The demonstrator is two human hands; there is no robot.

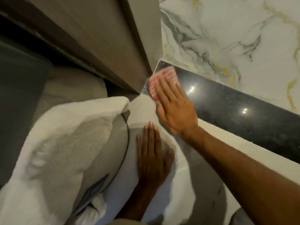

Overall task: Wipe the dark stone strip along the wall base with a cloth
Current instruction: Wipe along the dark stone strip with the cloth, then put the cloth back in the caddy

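Pressed flat, fingers together and extended, the right hand (174,109) pins a pink-and-white cloth (162,82) against the dark stone strip (243,114); the palm bears down on it rather than curling around it. Motion blur softens the cloth's pattern, which may be checked. The cloth sits at the strip's 10 o'clock end, right in the corner where it meets a beige wall panel (113,46). From there the strip's long axis runs toward 4 o'clock. It is polished, black and finely speckled, with two bright light reflections on it. White marble (235,30) veined in grey and gold borders it at 1 o'clock. At 6 o'clock the left hand (151,157) lies open and flat, palm down, on white bedding (61,140) with a ribbed, textured weave. No writing is legible.
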